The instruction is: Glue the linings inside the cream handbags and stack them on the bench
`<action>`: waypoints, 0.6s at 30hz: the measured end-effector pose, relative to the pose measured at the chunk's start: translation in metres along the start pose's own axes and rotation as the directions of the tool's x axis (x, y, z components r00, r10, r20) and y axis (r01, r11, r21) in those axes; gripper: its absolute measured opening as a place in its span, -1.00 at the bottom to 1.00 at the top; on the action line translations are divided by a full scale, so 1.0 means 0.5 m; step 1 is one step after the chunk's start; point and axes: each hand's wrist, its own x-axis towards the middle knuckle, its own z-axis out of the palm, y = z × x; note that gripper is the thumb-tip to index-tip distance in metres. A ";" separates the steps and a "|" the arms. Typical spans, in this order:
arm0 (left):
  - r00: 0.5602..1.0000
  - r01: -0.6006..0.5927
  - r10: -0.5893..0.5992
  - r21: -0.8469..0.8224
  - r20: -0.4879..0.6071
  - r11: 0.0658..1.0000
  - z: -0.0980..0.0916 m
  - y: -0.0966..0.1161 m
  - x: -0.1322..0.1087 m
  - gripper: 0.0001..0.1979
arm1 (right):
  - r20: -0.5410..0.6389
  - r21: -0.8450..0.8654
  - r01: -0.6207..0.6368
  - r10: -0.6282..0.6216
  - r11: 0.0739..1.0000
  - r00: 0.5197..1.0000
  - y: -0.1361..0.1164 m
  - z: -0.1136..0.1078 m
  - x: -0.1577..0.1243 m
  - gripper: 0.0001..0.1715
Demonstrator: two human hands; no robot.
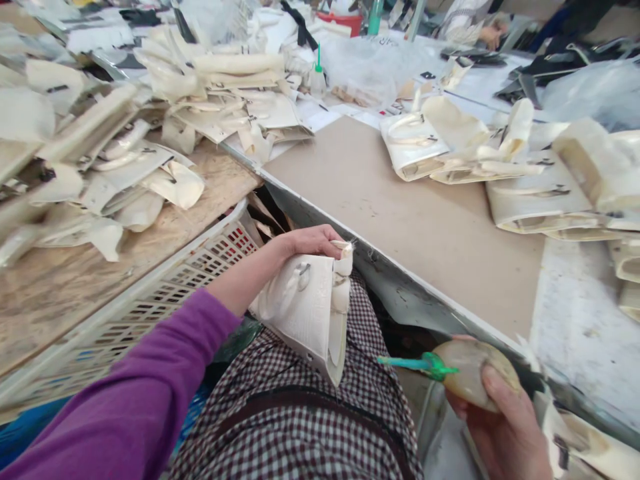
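My left hand [317, 241] is closed on the upper edge of a cream handbag piece [303, 300], which hangs over my lap with its open side facing right. A looped handle lies against its outer face. At the lower right, my right hand [505, 407] is wrapped round a squeezable glue bottle [470, 370] with a green nozzle. The bottle lies tilted on its side, its nozzle pointing left toward the bag piece but apart from it. Some fingers of my right hand are hidden behind the bottle.
Cream bag pieces [240, 87] are heaped on the left and back, with more pieces [545, 190] at the right. A brown board [400, 220] covers the table ahead. A plastic basket [200, 273] stands at my left. Another person's hand [493, 35] shows far back.
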 end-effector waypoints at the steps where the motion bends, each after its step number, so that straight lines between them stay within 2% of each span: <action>1: 1.000 -0.023 0.023 0.018 -0.017 1.000 -0.004 0.024 -0.030 -0.80 | -0.015 0.013 0.041 -0.041 0.999 0.999 0.002 -0.007 0.003 -0.46; 4: 0.981 -0.159 0.177 0.195 -0.078 0.968 0.001 0.088 -0.123 -0.85 | -0.050 0.041 0.139 -0.137 0.989 0.989 0.012 -0.029 0.015 -0.45; 7: 0.928 -0.296 0.360 0.398 -0.096 0.868 0.032 0.103 -0.189 -0.82 | -0.081 0.043 0.172 -0.168 0.984 0.982 0.023 -0.039 0.024 -0.45; 10: 0.878 -0.349 0.454 0.450 -0.149 0.822 0.070 0.063 -0.212 -0.76 | -0.113 -0.054 0.141 -0.147 0.988 0.983 0.027 -0.031 0.021 -0.46; 12: 0.858 -0.352 0.474 0.446 -0.198 0.823 0.090 0.028 -0.212 -0.76 | -0.140 -0.224 0.113 -0.147 0.968 0.979 0.027 -0.022 0.017 -0.43; 15: 0.848 -0.331 0.465 0.434 -0.252 0.838 0.106 -0.006 -0.209 -0.75 | -0.132 -0.469 0.098 -0.179 0.878 0.975 0.027 -0.012 0.018 -0.35; 18: 0.858 -0.304 0.435 0.410 -0.274 0.860 0.104 -0.013 -0.215 -0.76 | -0.098 -0.555 0.108 -0.193 0.825 0.976 0.032 -0.010 0.035 -0.28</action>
